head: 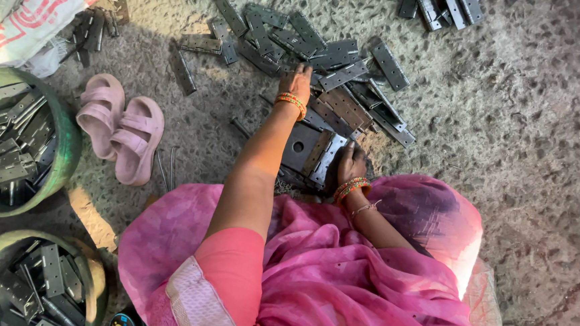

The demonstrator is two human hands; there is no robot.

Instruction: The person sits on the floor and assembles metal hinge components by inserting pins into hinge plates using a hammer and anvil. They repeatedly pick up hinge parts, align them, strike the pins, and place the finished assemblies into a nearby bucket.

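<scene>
Your left hand (296, 82) rests on a heap of flat grey metal hinges (338, 76) — dull, lightly sheened steel, a few leaves browned as if rusted. Your right hand (352, 162) is at a dark square metal plate with a round hole (299, 147), matt and smooth. Under them lies a rough, pitted grey concrete floor (523, 135), dusty and speckled. The two round green tubs (67, 140) look like worn, scuffed plastic — both hold the same grey hinges. The pair of pale pink moulded sandals (121, 126) seems soft matt rubber or foam. Your pink draped garment (350, 273) is thin woven cloth, softly creased, and beaded orange bangles (291, 101) gleam at your wrist.
</scene>
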